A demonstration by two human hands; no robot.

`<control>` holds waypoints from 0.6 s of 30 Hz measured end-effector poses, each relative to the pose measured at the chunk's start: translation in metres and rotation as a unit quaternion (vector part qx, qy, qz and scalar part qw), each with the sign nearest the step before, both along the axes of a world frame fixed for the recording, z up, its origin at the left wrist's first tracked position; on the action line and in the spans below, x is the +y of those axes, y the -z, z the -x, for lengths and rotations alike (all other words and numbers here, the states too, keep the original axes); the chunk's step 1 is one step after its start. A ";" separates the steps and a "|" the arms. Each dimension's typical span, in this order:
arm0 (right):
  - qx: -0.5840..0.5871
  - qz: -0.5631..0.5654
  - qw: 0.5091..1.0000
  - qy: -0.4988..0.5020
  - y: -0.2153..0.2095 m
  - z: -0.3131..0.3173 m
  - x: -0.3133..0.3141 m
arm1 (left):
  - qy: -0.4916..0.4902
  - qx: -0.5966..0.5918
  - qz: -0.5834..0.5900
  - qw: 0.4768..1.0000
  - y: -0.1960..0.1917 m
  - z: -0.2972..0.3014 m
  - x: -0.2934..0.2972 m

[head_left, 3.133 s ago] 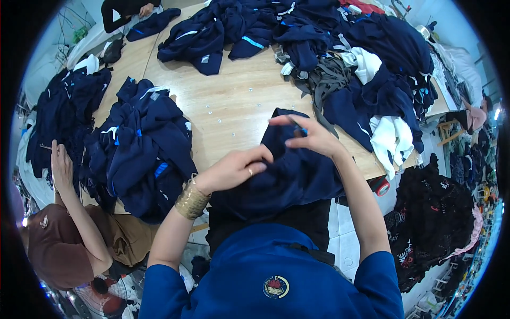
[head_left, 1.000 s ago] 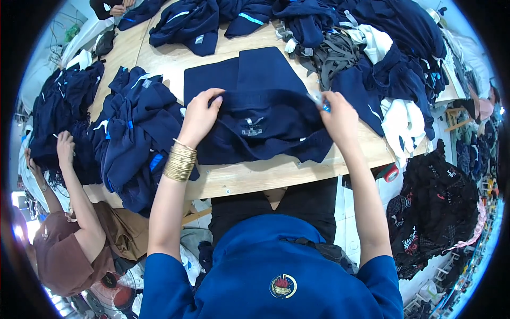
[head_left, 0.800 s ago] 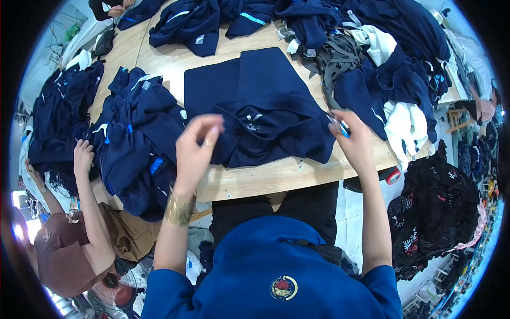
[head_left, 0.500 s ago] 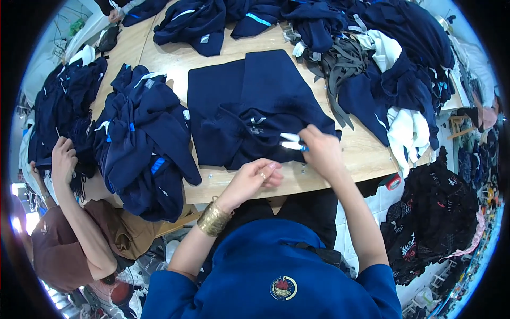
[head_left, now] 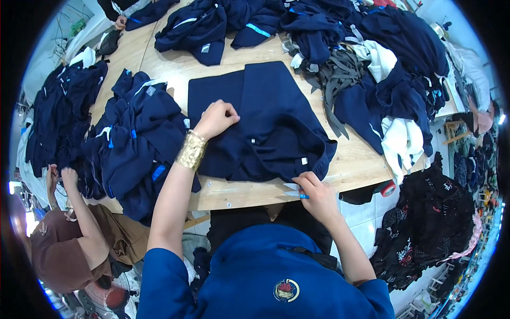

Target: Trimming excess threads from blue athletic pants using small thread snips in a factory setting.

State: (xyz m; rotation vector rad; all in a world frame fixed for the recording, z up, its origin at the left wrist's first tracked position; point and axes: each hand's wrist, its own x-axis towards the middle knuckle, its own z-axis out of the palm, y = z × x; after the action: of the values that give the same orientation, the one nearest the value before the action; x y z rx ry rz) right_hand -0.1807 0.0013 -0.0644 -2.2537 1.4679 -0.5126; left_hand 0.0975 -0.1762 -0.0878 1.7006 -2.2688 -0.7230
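A navy knit garment [head_left: 271, 95] lies folded on the wooden table in front of me, its collar side toward me and a small white label showing near its right edge. My left hand [head_left: 217, 119] is over the garment's left half, fingers curled together in a pinch; what they hold, if anything, is too small to make out. My right hand [head_left: 317, 196] grips thread snips [head_left: 295, 192] with a blue handle, the blades pointing left beside the garment's near edge. Its fingertips are close to that edge.
A heap of navy garments [head_left: 138, 122] lies to the left, and more [head_left: 409, 37] are piled at the far right with grey strips [head_left: 336, 80] and white cloth [head_left: 401, 141]. A co-worker [head_left: 69, 242] sits at the left. Black cloth [head_left: 425, 223] is heaped below right.
My left hand has moved up and left from the near table edge onto the garment. My right hand with the snips has dropped toward me. The collar folds have shifted.
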 end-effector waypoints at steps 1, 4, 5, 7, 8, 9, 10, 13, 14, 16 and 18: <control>-0.016 -0.001 1.000 0.010 -0.002 0.003 0.003 | -0.010 0.076 -0.042 0.996 -0.003 0.000 0.005; -0.062 0.017 0.997 0.042 -0.012 0.012 0.005 | -0.002 0.257 -0.119 0.959 -0.017 0.005 0.031; -0.108 0.037 0.992 0.056 -0.017 0.014 0.005 | 0.011 0.276 -0.142 0.951 -0.027 0.008 0.040; -0.183 0.046 0.978 0.083 -0.026 0.014 0.003 | 0.032 0.255 -0.153 0.954 -0.038 0.012 0.054; -0.185 0.047 0.978 0.084 -0.032 0.014 0.000 | 0.039 0.236 -0.134 0.962 -0.040 0.013 0.057; -0.158 0.043 0.983 0.084 -0.038 0.013 -0.002 | 0.025 0.275 -0.150 0.949 -0.041 0.014 0.062; -0.131 0.040 0.987 0.083 -0.046 0.012 -0.004 | 0.011 0.314 -0.165 0.935 -0.041 0.016 0.068; -0.106 0.026 0.991 0.073 -0.087 -0.002 -0.011 | -0.011 0.412 -0.209 0.887 -0.071 0.029 0.091; -0.093 0.047 0.993 0.051 -0.094 -0.006 -0.014 | -0.011 0.412 -0.210 0.886 -0.082 0.033 0.097; -0.117 0.074 0.990 0.040 -0.093 -0.010 -0.016 | 0.001 0.454 -0.240 0.858 -0.096 0.041 0.106; -0.072 0.130 0.989 0.000 -0.098 -0.012 -0.019 | 0.000 0.467 -0.244 0.850 -0.101 0.046 0.112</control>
State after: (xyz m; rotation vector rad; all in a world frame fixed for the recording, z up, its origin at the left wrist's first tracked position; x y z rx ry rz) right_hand -0.1684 -0.0178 0.0335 -2.3526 1.3979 -0.8926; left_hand 0.0517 -0.0644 0.0131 1.0630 -1.4394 -1.7609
